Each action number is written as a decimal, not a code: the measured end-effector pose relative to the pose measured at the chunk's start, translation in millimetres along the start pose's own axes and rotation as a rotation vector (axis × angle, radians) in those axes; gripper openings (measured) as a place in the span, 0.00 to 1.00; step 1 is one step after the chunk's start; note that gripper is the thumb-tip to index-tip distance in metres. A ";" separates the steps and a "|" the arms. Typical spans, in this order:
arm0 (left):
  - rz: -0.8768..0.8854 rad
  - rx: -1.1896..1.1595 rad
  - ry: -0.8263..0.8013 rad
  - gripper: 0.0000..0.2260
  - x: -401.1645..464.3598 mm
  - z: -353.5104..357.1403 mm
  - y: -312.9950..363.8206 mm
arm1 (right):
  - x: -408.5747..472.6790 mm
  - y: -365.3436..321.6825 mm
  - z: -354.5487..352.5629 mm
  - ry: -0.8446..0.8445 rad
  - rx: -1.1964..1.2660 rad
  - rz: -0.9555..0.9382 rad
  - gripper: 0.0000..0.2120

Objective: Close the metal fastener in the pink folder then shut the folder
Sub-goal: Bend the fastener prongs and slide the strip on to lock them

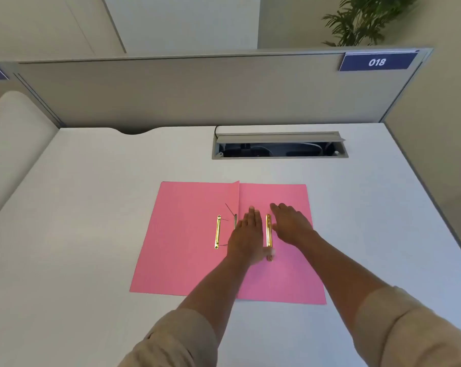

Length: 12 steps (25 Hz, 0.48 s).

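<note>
The pink folder [187, 242] lies open and flat on the white desk. A gold metal fastener bar [268, 230] sits on the right leaf, close to the spine. A second gold bar [217, 231] lies loose on the left leaf, with thin prongs standing up near the spine. My left hand [246, 234] rests flat on the folder just left of the right-hand bar, fingers stretched out. My right hand [290, 223] lies flat just right of that bar, fingers spread. Neither hand holds anything.
The white desk [91, 207] extends to the left and right of the folder. An open cable tray [279, 148] is sunk into the desk behind the folder. Grey partition walls [171, 94] enclose the desk; one carries a blue sign reading 018 [377, 62].
</note>
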<state>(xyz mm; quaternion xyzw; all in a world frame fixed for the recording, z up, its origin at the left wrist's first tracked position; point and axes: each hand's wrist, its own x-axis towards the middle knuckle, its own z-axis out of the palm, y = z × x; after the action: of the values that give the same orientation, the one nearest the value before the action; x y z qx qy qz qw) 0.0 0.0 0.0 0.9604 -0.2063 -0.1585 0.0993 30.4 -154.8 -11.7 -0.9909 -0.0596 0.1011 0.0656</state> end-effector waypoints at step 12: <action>-0.061 0.027 -0.069 0.53 3.3 4.6 3.7 | 13.0 2.3 2.8 0.020 0.180 0.062 0.16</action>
<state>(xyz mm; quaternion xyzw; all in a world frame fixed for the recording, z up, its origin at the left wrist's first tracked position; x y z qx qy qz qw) -0.1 -5.3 -4.2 0.9616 -0.1822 -0.1915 0.0743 42.6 -155.0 -17.2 -0.9834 -0.0188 0.0982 0.1515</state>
